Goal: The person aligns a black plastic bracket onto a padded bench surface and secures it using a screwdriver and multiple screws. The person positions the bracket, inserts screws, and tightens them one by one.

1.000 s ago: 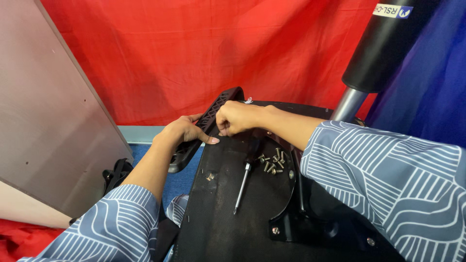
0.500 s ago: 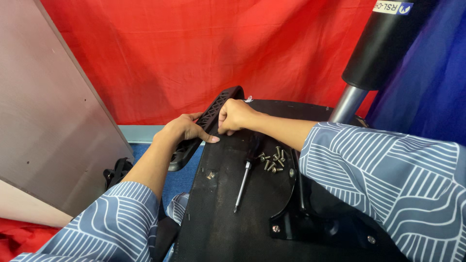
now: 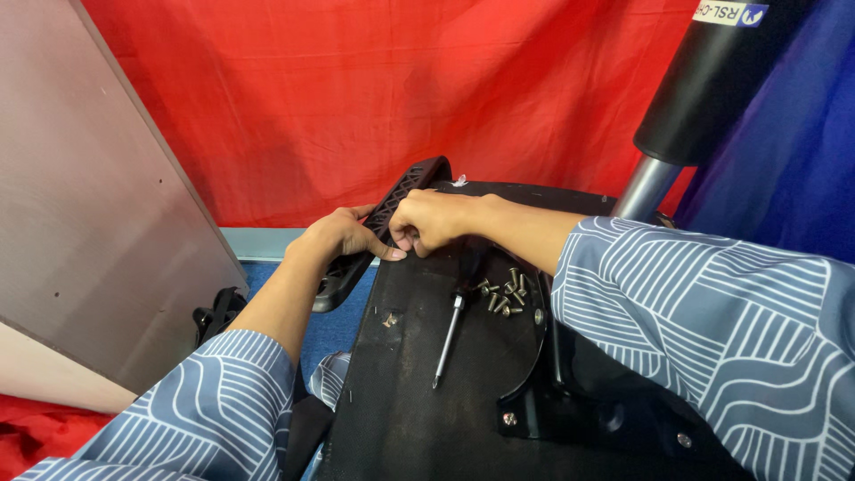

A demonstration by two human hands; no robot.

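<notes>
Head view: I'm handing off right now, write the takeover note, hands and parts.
Left hand: holds the black ribbed armrest against the edge of the upturned black seat base.
Right hand: fingers pinched at the armrest joint; whether it holds a screw cannot be told.
Screwdriver lies on the base, untouched; loose screws in a pile beside it, one stray screw nearer the edge.
Armrest not visibly fastened.

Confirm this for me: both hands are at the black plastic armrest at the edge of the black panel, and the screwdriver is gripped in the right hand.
One detail is wrong. The screwdriver is not gripped; it lies loose on the black panel beside the pile of screws, as the head view shows. Left hand and right hand are both at the black plastic armrest.
</notes>
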